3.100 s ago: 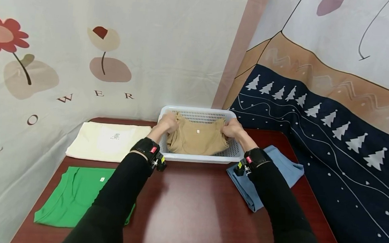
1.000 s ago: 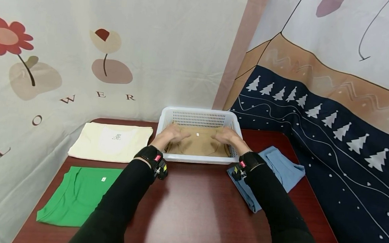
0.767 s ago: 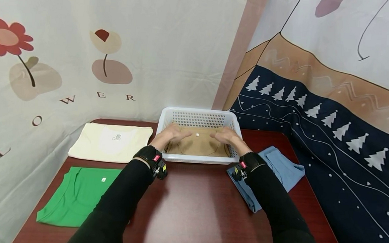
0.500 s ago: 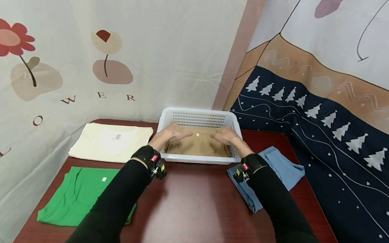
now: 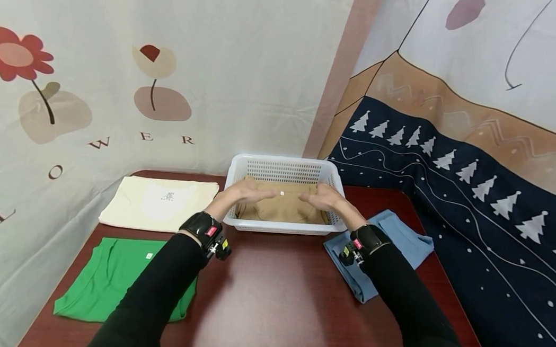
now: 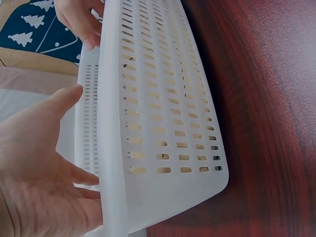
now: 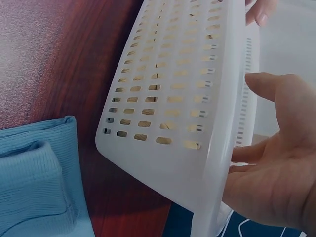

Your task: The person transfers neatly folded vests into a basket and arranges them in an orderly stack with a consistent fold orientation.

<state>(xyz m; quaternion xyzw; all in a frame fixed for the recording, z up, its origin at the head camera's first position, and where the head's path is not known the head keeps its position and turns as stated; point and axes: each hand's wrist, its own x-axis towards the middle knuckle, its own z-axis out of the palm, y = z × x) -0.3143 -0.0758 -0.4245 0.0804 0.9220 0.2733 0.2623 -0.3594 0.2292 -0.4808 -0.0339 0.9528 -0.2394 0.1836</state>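
Note:
A tan folded garment [image 5: 280, 210] with a small white tag lies flat inside a white perforated plastic basket [image 5: 284, 227] at the table's back. Over the garment's left part is my left hand [image 5: 250, 191], fingers relaxed and thumb extended inward. My right hand [image 5: 323, 197] mirrors it over the right part, its thumb pointing at the left one. In the left wrist view, the left hand [image 6: 42, 163] has its lower fingers behind the basket's near rim. The right wrist view shows the right hand [image 7: 281, 158] likewise, with fingertips partly hidden by the rim. Neither hand grips anything.
On the dark red table [image 5: 260, 300], a cream folded garment [image 5: 128, 201] lies left of the basket, with a green one [image 5: 114, 269] in front of it. A blue folded garment [image 5: 398, 239] lies at right, partly under my right forearm. Printed curtains hang behind.
Both hands have let go of the tan garment's sides, which they gripped earlier. It now lies lower and flatter in the basket. The fingers have straightened, and the wrists have spread slightly apart.

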